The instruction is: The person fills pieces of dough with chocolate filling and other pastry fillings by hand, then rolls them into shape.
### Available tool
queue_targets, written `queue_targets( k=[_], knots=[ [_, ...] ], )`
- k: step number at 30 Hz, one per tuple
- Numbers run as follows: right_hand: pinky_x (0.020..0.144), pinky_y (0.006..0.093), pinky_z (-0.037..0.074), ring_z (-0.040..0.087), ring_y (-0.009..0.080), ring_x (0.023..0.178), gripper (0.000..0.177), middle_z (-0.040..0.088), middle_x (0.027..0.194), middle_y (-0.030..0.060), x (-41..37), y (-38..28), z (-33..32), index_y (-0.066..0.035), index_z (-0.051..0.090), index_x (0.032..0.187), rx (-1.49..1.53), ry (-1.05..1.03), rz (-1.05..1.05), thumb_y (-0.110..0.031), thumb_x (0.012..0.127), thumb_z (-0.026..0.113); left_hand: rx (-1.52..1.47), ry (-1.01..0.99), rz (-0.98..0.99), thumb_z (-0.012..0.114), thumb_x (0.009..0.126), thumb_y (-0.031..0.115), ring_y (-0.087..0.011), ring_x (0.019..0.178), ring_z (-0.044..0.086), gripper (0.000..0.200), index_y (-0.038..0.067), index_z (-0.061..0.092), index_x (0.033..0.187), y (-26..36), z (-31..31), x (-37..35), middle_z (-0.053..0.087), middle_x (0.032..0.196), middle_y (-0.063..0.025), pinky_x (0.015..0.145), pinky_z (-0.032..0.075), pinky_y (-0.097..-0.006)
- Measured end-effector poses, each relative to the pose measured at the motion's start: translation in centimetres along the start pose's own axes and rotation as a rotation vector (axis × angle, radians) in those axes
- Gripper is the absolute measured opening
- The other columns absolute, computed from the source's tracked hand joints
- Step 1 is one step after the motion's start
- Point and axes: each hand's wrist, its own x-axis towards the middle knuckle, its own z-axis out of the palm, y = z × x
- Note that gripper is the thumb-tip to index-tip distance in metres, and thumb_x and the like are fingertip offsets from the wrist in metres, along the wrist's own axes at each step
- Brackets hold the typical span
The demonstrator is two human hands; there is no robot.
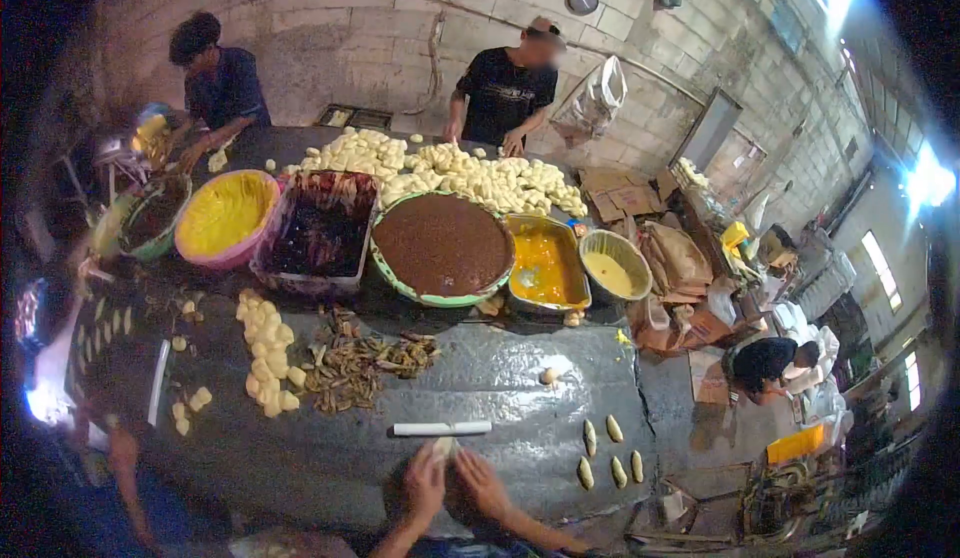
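Observation:
At the near side of the dark table, my left hand [425, 482] has its fingers closed round a small pale piece of dough [443, 448]. My right hand [481, 484] lies close beside it, fingers stretched out and near the dough's right side. Just beyond my fingertips rests a white rolling pin [442, 429]. A single dough ball [548, 376] sits farther off to the right. Several shaped, elongated dough pieces [618, 472] lie to the right of my hands.
Beyond are a brown-filled basin [442, 246], a dark-filled tub [315, 228], a yellow-filled bowl [228, 216] and an orange-yellow tray [547, 263]. Dough balls [267, 353] and brown strips [360, 363] lie left. Two people stand across the table; others are at left and right.

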Motion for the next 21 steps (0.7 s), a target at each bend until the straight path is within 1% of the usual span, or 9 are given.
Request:
queue_targets(
  k=[2, 3, 6, 10, 11, 14, 18, 19, 21],
  knots=[
    [0.123, 0.0510, 0.021, 0.026, 0.0348, 0.152, 0.067, 0.028, 0.163, 0.0206, -1.6, -1.1, 1.1, 0.000, 0.029, 0.156, 0.030, -0.031, -0.012, -0.020, 0.096, 0.051, 0.052, -0.268, 0.152, 0.053, 0.099, 0.015, -0.0399, 0.138, 0.047, 0.043, -0.008, 0.054, 0.135, 1.3, -0.9, -1.2, 0.048, 0.149, -0.0236, 0.116, 0.036, -0.0472],
    [0.125, 0.0513, 0.016, 0.021, 0.0346, 0.154, 0.068, 0.024, 0.165, 0.0217, -1.5, -1.6, 0.7, 0.002, 0.025, 0.158, 0.042, -0.044, -0.028, -0.020, 0.098, 0.048, 0.130, -0.355, 0.236, 0.048, 0.102, 0.024, -0.0426, 0.145, 0.036, 0.059, -0.011, 0.037, 0.148, 0.3, -0.3, -1.8, 0.036, 0.156, -0.0283, 0.121, 0.026, -0.0505],
    [0.125, 0.0514, 0.014, 0.018, 0.0336, 0.156, 0.069, 0.020, 0.166, 0.0226, 2.0, -2.4, -1.7, 0.002, 0.021, 0.159, -0.054, -0.133, 0.138, -0.021, 0.098, 0.045, 0.267, -0.405, 0.297, 0.043, 0.102, 0.022, -0.0490, 0.146, 0.032, 0.056, -0.017, 0.040, 0.143, 1.5, -0.9, 0.9, 0.038, 0.151, -0.0370, 0.122, 0.023, -0.0557],
    [0.124, 0.0540, 0.011, 0.017, 0.0316, 0.156, 0.067, 0.022, 0.167, 0.0184, 6.8, 0.9, -3.1, -0.001, 0.022, 0.159, -0.164, -0.175, 0.093, -0.023, 0.100, 0.045, 0.422, -0.314, 0.258, 0.045, 0.104, 0.036, -0.0446, 0.149, 0.028, 0.069, -0.011, 0.029, 0.152, 0.0, 0.7, 4.7, 0.027, 0.160, -0.0301, 0.123, 0.019, -0.0532],
    [0.124, 0.0542, 0.010, 0.019, 0.0309, 0.156, 0.065, 0.025, 0.166, 0.0160, 7.5, 1.3, -3.1, -0.002, 0.025, 0.159, -0.013, -0.071, 0.129, -0.026, 0.102, 0.045, 0.351, -0.269, 0.216, 0.044, 0.103, 0.043, -0.0450, 0.150, 0.025, 0.073, -0.010, 0.030, 0.152, -0.2, 1.1, 5.6, 0.024, 0.162, -0.0296, 0.123, 0.017, -0.0537],
    [0.124, 0.0536, 0.012, 0.021, 0.0320, 0.155, 0.064, 0.027, 0.165, 0.0161, 9.6, 4.1, -2.5, -0.003, 0.027, 0.158, -0.112, -0.040, 0.081, -0.029, 0.103, 0.046, 0.530, -0.213, 0.185, 0.044, 0.104, 0.044, -0.0456, 0.150, 0.023, 0.074, -0.010, 0.030, 0.152, 0.8, 1.0, 8.3, 0.024, 0.161, -0.0299, 0.123, 0.016, -0.0543],
    [0.119, 0.0543, 0.024, 0.032, 0.0344, 0.149, 0.063, 0.034, 0.161, 0.0175, 8.7, 4.8, -2.3, -0.002, 0.033, 0.155, -0.046, -0.040, 0.066, -0.034, 0.103, 0.050, 0.390, -0.169, 0.168, 0.047, 0.104, 0.039, -0.0438, 0.151, 0.022, 0.068, -0.008, 0.034, 0.151, 0.4, 1.2, 7.2, 0.027, 0.160, -0.0292, 0.124, 0.014, -0.0550],
    [0.116, 0.0555, 0.027, 0.040, 0.0346, 0.143, 0.062, 0.042, 0.155, 0.0182, 8.0, 4.1, -3.1, -0.002, 0.039, 0.151, -0.048, -0.038, 0.033, -0.033, 0.100, 0.055, 0.335, -0.156, 0.151, 0.047, 0.104, 0.037, -0.0425, 0.151, 0.022, 0.062, -0.005, 0.038, 0.150, 0.4, 1.0, 6.2, 0.028, 0.160, -0.0277, 0.124, 0.015, -0.0544],
    [0.114, 0.0532, 0.033, 0.047, 0.0357, 0.136, 0.063, 0.047, 0.150, 0.0184, 7.5, 3.6, -4.1, -0.003, 0.041, 0.150, -0.151, -0.136, 0.000, -0.026, 0.096, 0.060, 0.337, -0.155, 0.072, 0.047, 0.104, 0.034, -0.0428, 0.150, 0.025, 0.058, -0.004, 0.041, 0.148, 2.0, 0.0, 3.6, 0.032, 0.159, -0.0276, 0.124, 0.017, -0.0539]
  ],
)
